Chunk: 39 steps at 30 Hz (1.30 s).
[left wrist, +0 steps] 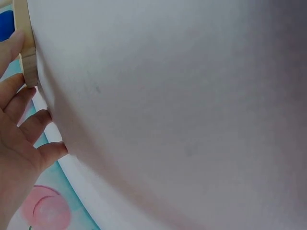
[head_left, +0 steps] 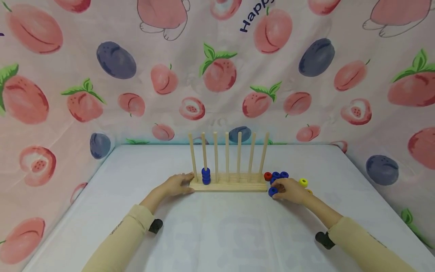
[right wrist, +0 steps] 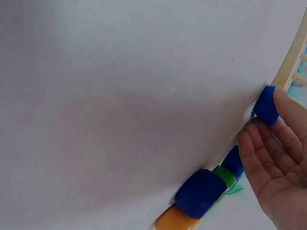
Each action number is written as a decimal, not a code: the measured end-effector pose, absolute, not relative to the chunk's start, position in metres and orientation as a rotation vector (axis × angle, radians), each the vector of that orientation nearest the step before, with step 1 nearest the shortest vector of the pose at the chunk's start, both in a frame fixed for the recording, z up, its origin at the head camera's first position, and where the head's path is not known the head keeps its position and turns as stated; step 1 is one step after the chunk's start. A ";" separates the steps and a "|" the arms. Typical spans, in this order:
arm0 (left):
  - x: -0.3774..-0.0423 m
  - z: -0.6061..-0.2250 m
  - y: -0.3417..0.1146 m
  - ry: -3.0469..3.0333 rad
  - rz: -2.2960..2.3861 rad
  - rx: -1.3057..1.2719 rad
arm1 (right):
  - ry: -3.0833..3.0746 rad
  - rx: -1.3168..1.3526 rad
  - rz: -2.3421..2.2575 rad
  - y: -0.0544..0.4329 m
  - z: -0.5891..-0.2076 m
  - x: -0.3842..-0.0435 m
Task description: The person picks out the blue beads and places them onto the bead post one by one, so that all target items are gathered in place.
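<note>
A wooden rack with several upright pegs stands on the white table. Blue beads are stacked low on its second peg from the left. My left hand grips the rack's left end, thumb at the front and fingers behind; in the left wrist view fingertips touch the wooden base. Just off the rack's right end, my right hand pinches a blue bead. The right wrist view shows that bead between thumb and forefinger, the other fingers loosely bent.
Beside the right hand lie a red bead, more blue beads and a yellow bead. A green bead and an orange bead show in the right wrist view. A fruit-print cloth hangs behind the table.
</note>
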<state>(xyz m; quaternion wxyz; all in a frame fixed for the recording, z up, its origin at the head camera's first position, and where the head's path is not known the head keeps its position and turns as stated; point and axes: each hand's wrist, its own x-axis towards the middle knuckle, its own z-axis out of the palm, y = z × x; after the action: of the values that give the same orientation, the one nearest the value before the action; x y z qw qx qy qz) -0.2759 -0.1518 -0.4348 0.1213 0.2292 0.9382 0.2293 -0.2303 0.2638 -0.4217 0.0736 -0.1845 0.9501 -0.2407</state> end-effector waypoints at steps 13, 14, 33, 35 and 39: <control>-0.274 -0.434 -0.151 2.742 0.665 0.664 | 2.806 -0.578 -0.763 0.266 -0.417 -0.229; -0.274 -0.434 -0.151 2.740 0.669 0.661 | 2.797 -0.585 -0.770 0.266 -0.416 -0.228; -0.278 -0.433 -0.153 2.741 0.696 0.665 | 2.813 -0.704 -0.786 0.246 -0.410 -0.220; -0.277 -0.433 -0.153 2.737 0.702 0.663 | 2.808 -0.703 -0.789 0.244 -0.410 -0.220; -0.275 -0.435 -0.153 2.738 0.708 0.674 | 2.805 -0.715 -0.797 0.238 -0.407 -0.219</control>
<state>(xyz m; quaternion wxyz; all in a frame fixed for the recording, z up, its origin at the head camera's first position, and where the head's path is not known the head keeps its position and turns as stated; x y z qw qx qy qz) -0.2749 -0.1528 -0.4351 0.1171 0.2302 0.9353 0.2418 -0.2193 0.2383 -0.4073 0.0697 -0.2375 0.9320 -0.2648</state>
